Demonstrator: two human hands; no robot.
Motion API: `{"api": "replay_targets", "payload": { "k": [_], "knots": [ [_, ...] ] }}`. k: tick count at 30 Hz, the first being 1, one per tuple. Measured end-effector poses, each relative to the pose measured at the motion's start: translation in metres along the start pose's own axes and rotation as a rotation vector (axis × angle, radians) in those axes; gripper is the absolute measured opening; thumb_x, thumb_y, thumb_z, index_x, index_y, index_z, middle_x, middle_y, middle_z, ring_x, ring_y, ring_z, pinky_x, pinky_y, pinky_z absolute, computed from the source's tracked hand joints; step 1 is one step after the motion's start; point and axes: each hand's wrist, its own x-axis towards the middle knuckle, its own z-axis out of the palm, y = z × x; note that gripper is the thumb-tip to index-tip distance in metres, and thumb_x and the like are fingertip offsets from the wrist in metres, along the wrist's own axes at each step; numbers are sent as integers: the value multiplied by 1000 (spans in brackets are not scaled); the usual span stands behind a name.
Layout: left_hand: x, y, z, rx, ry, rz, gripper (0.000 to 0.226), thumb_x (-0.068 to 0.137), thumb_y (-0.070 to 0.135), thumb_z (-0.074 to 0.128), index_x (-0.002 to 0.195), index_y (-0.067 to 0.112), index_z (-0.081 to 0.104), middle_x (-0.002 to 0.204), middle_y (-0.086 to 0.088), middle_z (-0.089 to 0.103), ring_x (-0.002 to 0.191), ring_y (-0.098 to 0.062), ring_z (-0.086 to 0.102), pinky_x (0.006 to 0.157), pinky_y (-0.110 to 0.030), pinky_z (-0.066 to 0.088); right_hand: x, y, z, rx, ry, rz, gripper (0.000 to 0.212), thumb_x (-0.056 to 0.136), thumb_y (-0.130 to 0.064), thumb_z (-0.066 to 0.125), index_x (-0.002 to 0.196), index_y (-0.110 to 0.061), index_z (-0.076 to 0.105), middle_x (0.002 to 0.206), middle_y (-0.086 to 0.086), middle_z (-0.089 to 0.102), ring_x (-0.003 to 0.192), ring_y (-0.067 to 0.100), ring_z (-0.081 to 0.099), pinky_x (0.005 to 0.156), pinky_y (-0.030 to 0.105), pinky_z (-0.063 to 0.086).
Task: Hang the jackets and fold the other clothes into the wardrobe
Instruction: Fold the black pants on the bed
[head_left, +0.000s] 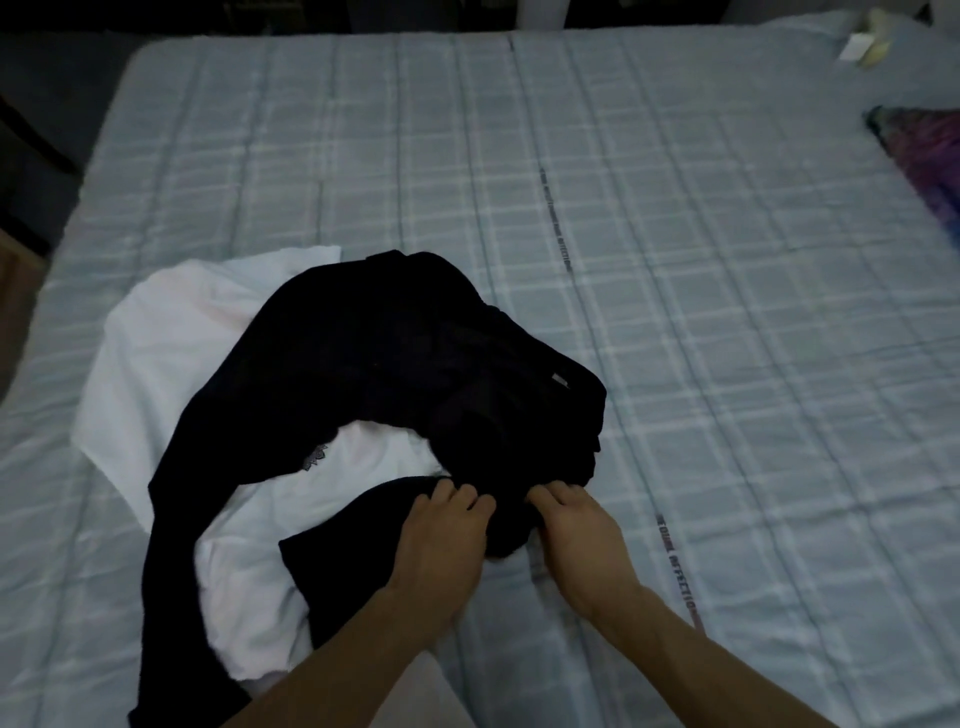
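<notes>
A white garment is spread crumpled on the left part of the bed, near the front edge. A black garment lies bunched on top of it, so that white cloth shows to the left of the black fabric and through the gap enclosed by it. A long strip of the black garment runs down the left side towards the lower edge of the view, and a small grey emblem is visible on it. Whether the black garment is a jacket cannot be determined. The near edge of the black garment is gripped by both hands. The left hand is placed on the fabric with its fingers curled into it. The right hand is placed just beside it, with its fingers likewise curled into the black cloth. The hands are close together but not touching, and both forearms are bare. To the right of the hands, the bed is covered by a pale blue checked sheet carrying a printed line of lettering, which is too blurred to be read. A purple patterned cloth lies at the right edge of the bed, well apart from the garments. Small pale objects are seen at the far right corner.
</notes>
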Motion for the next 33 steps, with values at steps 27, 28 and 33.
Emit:
{"api": "replay_targets", "payload": {
  "k": [27,28,33],
  "knots": [
    [-341,120,-361,-270,618,216,14,82,16,56,93,14,65,90,2,62,89,-19,52,83,-39,44,-262,-183,-235,494,408,-302,31,83,-24,63,113,-18,64,101,-9,55,92,10,55,79,21,44],
    [-352,127,-369,-273,635,218,13,82,17,55,91,15,64,88,4,62,87,-18,52,82,-37,44,-269,-186,-235,486,390,-277,30,81,-30,66,108,-19,63,98,-9,54,90,10,54,76,21,44],
    [-403,148,-407,-322,740,238,4,83,17,56,84,20,60,81,11,58,82,-12,50,75,-26,38,-302,-201,-217,512,387,-166,14,81,-27,70,84,-34,59,83,-19,49,75,0,50,62,16,39]
  ]
}}
